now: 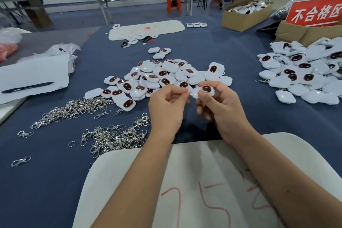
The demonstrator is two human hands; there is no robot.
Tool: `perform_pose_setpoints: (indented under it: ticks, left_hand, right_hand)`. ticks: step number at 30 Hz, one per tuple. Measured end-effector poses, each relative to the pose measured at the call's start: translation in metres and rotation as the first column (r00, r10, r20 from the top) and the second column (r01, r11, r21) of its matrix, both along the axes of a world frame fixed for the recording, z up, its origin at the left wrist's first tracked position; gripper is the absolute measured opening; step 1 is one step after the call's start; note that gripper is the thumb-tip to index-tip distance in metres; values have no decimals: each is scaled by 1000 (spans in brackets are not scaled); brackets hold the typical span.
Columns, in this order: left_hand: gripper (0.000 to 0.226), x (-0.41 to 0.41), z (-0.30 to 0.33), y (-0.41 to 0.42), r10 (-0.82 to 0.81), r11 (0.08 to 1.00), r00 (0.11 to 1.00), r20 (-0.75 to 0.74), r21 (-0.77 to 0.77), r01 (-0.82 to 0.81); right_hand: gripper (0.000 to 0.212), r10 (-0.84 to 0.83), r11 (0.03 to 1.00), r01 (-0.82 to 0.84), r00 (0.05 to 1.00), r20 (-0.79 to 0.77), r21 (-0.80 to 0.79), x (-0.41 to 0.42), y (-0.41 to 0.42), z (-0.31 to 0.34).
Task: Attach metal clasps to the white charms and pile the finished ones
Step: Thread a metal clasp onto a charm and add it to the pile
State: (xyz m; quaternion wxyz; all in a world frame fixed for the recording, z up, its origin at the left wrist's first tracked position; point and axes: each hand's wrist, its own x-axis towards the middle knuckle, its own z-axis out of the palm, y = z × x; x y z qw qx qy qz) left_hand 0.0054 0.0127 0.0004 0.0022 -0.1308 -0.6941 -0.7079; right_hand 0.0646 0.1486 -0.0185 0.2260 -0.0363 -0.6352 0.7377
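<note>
Blue-clothed worktable (231,46), charm heaps around. Right hand (220,103) pinches a white charm (205,91); left hand (166,105) pinches a small metal clasp (189,94) at its edge. Risk: ring slips, clasp drops among loose ones.

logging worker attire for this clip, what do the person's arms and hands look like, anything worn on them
Both arms are bare from hand to the frame's lower edge: no sleeves in view. The left hand and right hand wear no gloves, rings or wristbands, and no watch shows. Fingernails look short and unpainted.
</note>
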Motion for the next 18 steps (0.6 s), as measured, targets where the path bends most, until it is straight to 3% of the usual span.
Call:
perform_pose_setpoints:
  ticks: [5,7,9,11,14,18]
  left_hand:
    - [14,-5,-3,-6,-105,911,892,-439,-403,-92]
    - [16,-5,-4,-6,-179,860,848,-499,-498,-111]
    - [16,-4,-5,-5,-181,862,839,-512,-494,-116]
    - [14,-2,-5,-4,-90,920,900,-426,-382,-89]
    - [18,1,-5,0,21,990,997,-81,-137,-32]
    - [14,4,-3,4,-94,985,968,232,164,56]
  right_hand:
    - [17,-32,997,32,999,10,74,0,-2,-1]
    - [17,-48,996,47,999,16,79,-1,-3,-1]
    - [16,-58,996,57,998,12,67,-1,-3,-1]
    - [16,-63,997,62,998,0,55,-1,-2,-1]
    - [16,-35,999,35,999,-8,40,-1,-1,0]
    - [19,-4,1000,4,1000,-27,11,0,1,0]
